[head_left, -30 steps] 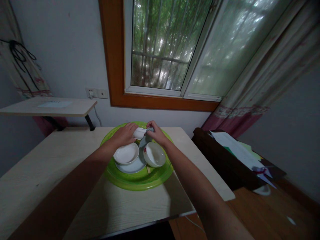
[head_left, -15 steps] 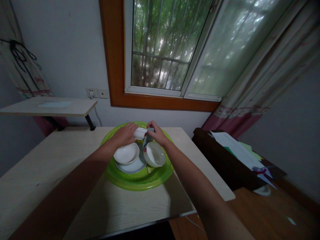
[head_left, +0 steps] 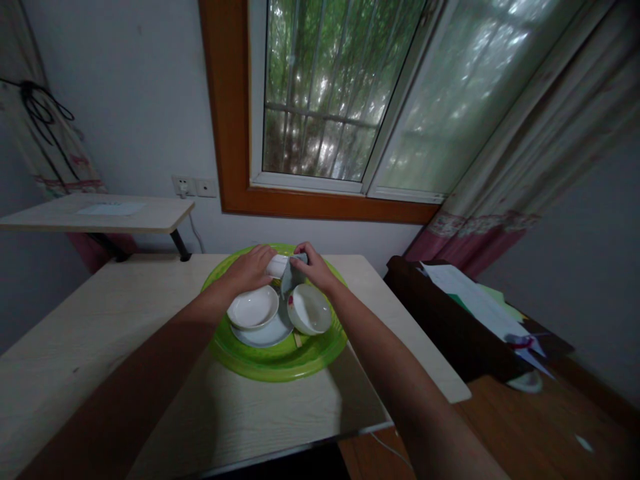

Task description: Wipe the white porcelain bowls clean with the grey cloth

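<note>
Over the far part of a round green tray (head_left: 280,370), my left hand (head_left: 251,270) is closed around a white cup (head_left: 277,266), lying tilted on its side. My right hand (head_left: 315,268) pinches a grey cloth (head_left: 291,280), which covers the cup's right end and hangs down toward the tray. Below my left hand, a white bowl (head_left: 253,307) rests on a pale plate (head_left: 269,335). A second bowl (head_left: 311,311), white with a red flower mark, leans on its side below my right hand. Part of the cup is hidden by my fingers and the cloth.
The tray stands on a pale wooden table (head_left: 150,287). A raised shelf (head_left: 95,213) is at the left, and a window (head_left: 325,100) is behind. Right of the table, papers (head_left: 475,290) lie on a dark brown piece of furniture (head_left: 430,313).
The cloth has shifted left over the cup's end, hiding the red mark seen there before, and more of it shows. Both hands stay in nearly the same place.
</note>
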`<state>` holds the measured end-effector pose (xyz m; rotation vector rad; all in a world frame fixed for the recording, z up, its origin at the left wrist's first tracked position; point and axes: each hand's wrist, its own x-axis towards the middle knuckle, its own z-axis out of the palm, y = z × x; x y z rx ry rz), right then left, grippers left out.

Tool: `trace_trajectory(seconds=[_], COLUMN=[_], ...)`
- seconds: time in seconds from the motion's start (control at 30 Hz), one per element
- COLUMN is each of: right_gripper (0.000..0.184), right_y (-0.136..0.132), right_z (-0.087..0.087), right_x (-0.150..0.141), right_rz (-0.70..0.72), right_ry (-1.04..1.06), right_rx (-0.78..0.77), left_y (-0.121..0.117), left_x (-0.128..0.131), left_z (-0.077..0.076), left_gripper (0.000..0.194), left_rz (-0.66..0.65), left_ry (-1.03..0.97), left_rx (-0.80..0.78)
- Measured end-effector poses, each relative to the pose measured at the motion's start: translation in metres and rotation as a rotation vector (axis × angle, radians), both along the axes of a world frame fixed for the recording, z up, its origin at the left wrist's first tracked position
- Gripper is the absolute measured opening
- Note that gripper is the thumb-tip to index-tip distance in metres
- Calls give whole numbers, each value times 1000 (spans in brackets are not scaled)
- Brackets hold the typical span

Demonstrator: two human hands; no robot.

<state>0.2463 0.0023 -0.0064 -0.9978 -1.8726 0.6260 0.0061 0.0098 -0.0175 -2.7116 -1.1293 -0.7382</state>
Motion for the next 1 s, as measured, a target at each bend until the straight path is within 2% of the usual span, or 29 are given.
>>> trace_trajectory(seconds=[0.27, 0.53, 1.0], right_gripper=[21, 38, 37], right_y=[-1, -7, -1], right_z=[0, 5, 0], right_x=[-1, -4, -1], right_rz=[12, -41, -37], right_ry=[23, -41, -47], right_rx=[2, -26, 4], left_y=[1, -1, 3], left_x=[-1, 2, 0], left_z=[-2, 2, -3], left_gripper=[57, 47, 50], left_rz=[1, -13, -26], left_ry=[4, -3, -23], left_rx=[9, 12, 14])
